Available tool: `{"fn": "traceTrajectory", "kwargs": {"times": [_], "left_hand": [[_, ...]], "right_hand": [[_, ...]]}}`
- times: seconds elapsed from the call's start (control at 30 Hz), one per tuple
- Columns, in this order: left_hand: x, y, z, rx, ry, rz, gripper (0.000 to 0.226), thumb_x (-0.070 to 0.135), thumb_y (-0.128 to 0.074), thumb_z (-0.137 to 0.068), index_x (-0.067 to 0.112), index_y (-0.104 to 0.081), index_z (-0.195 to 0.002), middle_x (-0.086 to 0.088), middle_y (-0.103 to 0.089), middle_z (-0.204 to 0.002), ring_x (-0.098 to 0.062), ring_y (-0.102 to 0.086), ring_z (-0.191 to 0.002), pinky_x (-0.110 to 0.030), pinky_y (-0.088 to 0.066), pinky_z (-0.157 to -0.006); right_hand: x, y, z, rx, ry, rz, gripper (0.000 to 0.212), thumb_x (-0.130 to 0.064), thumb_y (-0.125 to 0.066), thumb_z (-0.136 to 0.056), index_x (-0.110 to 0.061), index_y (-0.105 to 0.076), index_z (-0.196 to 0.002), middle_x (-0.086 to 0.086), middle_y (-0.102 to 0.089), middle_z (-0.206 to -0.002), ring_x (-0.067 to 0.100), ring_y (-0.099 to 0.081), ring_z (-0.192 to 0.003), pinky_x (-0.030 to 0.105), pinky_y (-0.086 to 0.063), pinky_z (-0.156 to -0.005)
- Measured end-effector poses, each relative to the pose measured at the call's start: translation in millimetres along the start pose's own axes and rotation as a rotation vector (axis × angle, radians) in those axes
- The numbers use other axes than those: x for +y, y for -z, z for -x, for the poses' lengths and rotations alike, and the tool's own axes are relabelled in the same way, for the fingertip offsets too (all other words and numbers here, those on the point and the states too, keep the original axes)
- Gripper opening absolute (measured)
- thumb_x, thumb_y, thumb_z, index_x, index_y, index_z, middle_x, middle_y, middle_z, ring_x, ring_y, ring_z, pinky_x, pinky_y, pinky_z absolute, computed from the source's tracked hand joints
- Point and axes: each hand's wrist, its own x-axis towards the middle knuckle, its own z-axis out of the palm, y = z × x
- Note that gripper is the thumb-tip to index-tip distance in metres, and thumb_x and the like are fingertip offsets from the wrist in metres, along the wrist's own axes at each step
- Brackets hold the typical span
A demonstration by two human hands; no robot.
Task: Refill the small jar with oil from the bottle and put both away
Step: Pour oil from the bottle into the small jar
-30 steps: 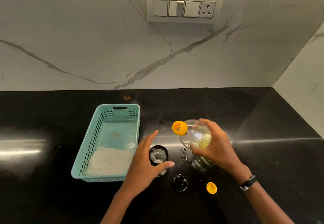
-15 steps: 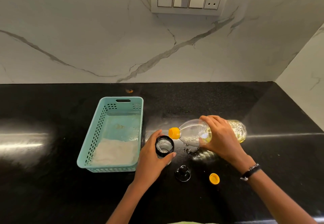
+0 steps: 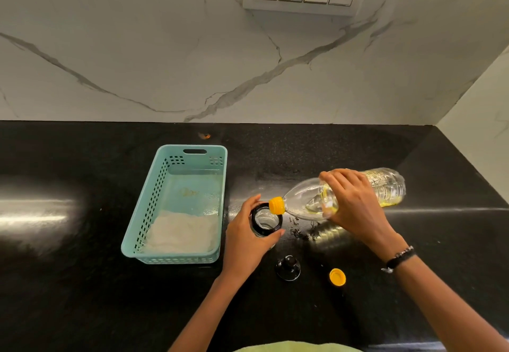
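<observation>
Since a second ago the bottle point(image 3: 303, 202) has tipped from nearly upright to almost flat, its yellow neck now right over the jar point(image 3: 266, 220) mouth. Right hand point(image 3: 355, 208) is wrapped around the bottle's middle, left hand point(image 3: 248, 237) cups the jar on the counter point(image 3: 82, 296), thumb and fingers curled round it. Progress-wise I'd say the pour is only just starting: both lids are off, the cap point(image 3: 337, 277) sits at 5 o'clock from the jar and the black stopper point(image 3: 288, 267) at about 6. Filling, recapping both and putting them away, maybe in the basket point(image 3: 143, 214) at 9 o'clock, is all still ahead. Can't really tell if any oil is flowing yet, or how full the jar is, since glare and the neck hide it.
</observation>
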Motion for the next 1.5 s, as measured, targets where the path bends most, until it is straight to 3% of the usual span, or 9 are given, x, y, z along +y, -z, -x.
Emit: {"fn": "traceTrajectory", "kwargs": {"times": [0.2, 0.3, 0.53, 0.8, 1.5], "left_hand": [[-0.4, -1.7, -1.4, 0.007, -0.001, -0.002, 0.081, 0.036, -0.089, -0.060, 0.027, -0.050, -0.130, 0.022, -0.059, -0.116, 0.000, -0.058, -0.110, -0.017, -0.046, -0.097], [-1.0, -2.1, -1.7, 0.008, -0.002, 0.005, 0.081, 0.038, -0.089, -0.059, 0.028, -0.050, -0.130, 0.021, -0.060, -0.116, 0.000, -0.058, -0.110, -0.020, -0.048, -0.096], [-2.3, -3.0, -1.6, 0.016, 0.002, 0.013, 0.081, 0.037, -0.089, -0.058, 0.028, -0.051, -0.129, 0.021, -0.060, -0.115, 0.001, -0.058, -0.109, -0.017, -0.047, -0.095], [-3.8, -3.7, -2.7, 0.023, 0.006, 0.006, 0.081, 0.039, -0.089, -0.057, 0.027, -0.052, -0.127, 0.018, -0.062, -0.115, 0.001, -0.058, -0.108, -0.027, -0.050, -0.096], [-4.8, -3.8, -3.1, 0.024, -0.007, 0.009, 0.079, 0.038, -0.090, -0.056, 0.028, -0.053, -0.125, 0.020, -0.061, -0.113, 0.001, -0.059, -0.106, -0.024, -0.052, -0.093]], "right_hand": [[2.6, -0.1, -3.8, 0.040, 0.014, 0.017, 0.072, -0.020, -0.089, -0.054, -0.007, -0.060, -0.119, 0.009, -0.066, -0.110, 0.028, -0.060, -0.105, 0.041, -0.043, -0.094], [4.7, 0.6, -4.3, 0.064, 0.032, 0.034, 0.071, -0.019, -0.088, -0.055, -0.006, -0.060, -0.118, 0.010, -0.066, -0.111, 0.029, -0.060, -0.105, 0.038, -0.035, -0.096], [8.6, 3.3, -6.9, 0.077, 0.049, 0.049, 0.072, -0.011, -0.086, -0.054, -0.007, -0.058, -0.120, 0.011, -0.066, -0.112, 0.029, -0.059, -0.106, 0.038, -0.033, -0.097], [7.5, 7.2, -7.6, 0.086, 0.066, 0.066, 0.072, -0.004, -0.084, -0.052, -0.006, -0.058, -0.120, 0.011, -0.066, -0.112, 0.029, -0.058, -0.107, 0.040, -0.033, -0.098], [6.8, 11.5, -9.9, 0.106, 0.096, 0.099, 0.072, -0.009, -0.087, -0.054, -0.009, -0.056, -0.120, 0.010, -0.066, -0.112, 0.030, -0.060, -0.106, 0.040, -0.031, -0.097]]}}
